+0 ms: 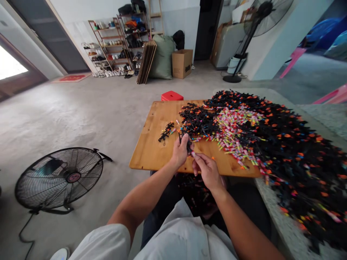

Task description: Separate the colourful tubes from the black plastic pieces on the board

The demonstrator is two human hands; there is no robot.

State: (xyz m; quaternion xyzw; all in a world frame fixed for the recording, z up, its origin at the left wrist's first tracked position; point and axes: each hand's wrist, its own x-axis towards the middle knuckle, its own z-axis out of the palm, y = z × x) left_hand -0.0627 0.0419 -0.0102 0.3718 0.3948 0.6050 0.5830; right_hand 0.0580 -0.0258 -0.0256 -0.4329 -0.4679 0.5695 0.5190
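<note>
- Note black toy pieces on wooden table, ahead and left of hands.
- Left hand: gripping black toy gun; long axis apparently running away from body, leaning left; partly hidden by fingers.
- Right hand: apparently pinching small pale-pink piece at toy gun's near end; toy gun lying ahead-left of it, nearer left hand.
- Note pink tubes heaped ahead-right.

Wood tbl: blk toy guns heaped twd far R, pink/yel tubes alongside.
</note>
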